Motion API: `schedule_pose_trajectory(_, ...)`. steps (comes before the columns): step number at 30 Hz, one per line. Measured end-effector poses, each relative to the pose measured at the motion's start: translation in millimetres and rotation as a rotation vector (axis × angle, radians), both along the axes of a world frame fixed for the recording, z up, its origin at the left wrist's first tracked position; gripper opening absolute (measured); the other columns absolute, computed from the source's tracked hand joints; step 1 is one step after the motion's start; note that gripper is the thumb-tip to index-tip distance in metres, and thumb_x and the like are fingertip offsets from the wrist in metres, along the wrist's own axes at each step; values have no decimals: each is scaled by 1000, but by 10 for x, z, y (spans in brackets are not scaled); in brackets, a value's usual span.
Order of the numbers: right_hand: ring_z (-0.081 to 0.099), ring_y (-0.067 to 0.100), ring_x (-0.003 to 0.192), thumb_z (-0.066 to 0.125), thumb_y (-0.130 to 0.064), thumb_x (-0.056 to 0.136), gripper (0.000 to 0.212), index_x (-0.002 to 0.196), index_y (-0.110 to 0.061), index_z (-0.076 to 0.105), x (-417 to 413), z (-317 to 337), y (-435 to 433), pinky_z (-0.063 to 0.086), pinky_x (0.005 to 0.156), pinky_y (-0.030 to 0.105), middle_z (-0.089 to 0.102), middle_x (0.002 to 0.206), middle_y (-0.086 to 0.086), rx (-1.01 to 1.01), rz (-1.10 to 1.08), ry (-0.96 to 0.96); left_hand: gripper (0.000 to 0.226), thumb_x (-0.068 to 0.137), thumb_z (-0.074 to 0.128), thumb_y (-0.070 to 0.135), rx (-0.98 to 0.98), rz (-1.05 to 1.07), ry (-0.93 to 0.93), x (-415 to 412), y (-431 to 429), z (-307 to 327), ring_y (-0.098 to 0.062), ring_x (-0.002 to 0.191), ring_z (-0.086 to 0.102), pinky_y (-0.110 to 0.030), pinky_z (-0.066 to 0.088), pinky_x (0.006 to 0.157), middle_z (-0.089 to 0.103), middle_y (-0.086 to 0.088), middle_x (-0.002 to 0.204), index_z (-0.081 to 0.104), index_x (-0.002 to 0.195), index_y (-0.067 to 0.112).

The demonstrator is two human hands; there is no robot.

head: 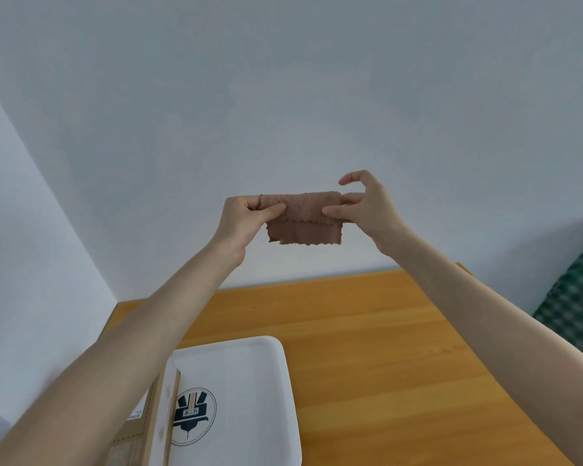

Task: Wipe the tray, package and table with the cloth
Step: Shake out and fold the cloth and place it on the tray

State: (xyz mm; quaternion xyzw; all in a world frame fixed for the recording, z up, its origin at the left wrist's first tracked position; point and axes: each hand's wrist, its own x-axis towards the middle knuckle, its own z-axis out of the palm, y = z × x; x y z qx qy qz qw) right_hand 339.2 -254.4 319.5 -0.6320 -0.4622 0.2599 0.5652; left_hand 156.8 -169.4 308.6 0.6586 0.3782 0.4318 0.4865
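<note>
A small brown cloth (303,217), folded over, hangs in the air in front of the wall, well above the table. My left hand (244,218) pinches its left edge and my right hand (364,205) pinches its right edge, index finger lifted free. Down at the lower left, a white tray (249,371) with a round dark logo lies on the wooden table (401,348). A brown cardboard package (140,428) stands against the tray's left side, partly hidden by my left forearm.
The table meets a pale wall at the back and left. A green checked fabric (576,304) lies beyond the table's right edge. Bare wood spreads to the right of the tray.
</note>
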Motion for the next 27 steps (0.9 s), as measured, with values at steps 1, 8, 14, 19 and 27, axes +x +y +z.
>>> schedule_pose_trajectory(1, 65, 19, 75, 76, -2, 73, 45, 108, -18, 53, -7, 15, -7, 52, 74, 28, 69, 90, 8, 0, 37, -54, 7, 82, 70, 7, 7, 3, -6, -13, 3, 23, 11, 60, 61, 0, 42, 58, 67, 7, 73, 72, 89, 5)
schedule_pose_trajectory(8, 64, 9, 73, 81, -9, 67, 34, 99, -14, 71, 7, 116, 66, 46, 66, 14, 71, 78, 5, -5, -46, -419, 12, 81, 72, 7, 103, -39, 53, -123, 46, 117, -1, 88, 64, -10, 46, 82, 68, 6, 92, 71, 87, 17)
schedule_pose_trajectory(14, 58, 11, 56, 84, -13, 65, 28, 90, -14, 71, 1, 164, 104, 49, 65, 29, 66, 73, 3, -49, -7, -374, 9, 75, 77, 9, 228, 55, 144, -176, 73, 125, -11, 76, 68, -18, 53, 71, 72, -4, 82, 74, 84, 8)
schedule_pose_trajectory(19, 57, 16, 80, 78, -6, 71, 20, 79, -16, 63, 28, 127, 152, 49, 79, 33, 59, 83, 2, -82, 133, -198, 37, 66, 84, 11, 256, 150, 174, -205, 101, 144, -17, 66, 56, -31, 48, 66, 59, -3, 70, 48, 69, 18)
schedule_pose_trajectory(27, 33, 7, 47, 80, -13, 70, 15, 78, -15, 67, -70, 22, 165, 24, 47, 20, 42, 54, -6, -190, 153, -339, 41, 71, 82, 17, 414, -126, 588, -446, 147, 153, 4, 56, 49, -8, 34, 56, 68, 2, 80, 66, 107, 12)
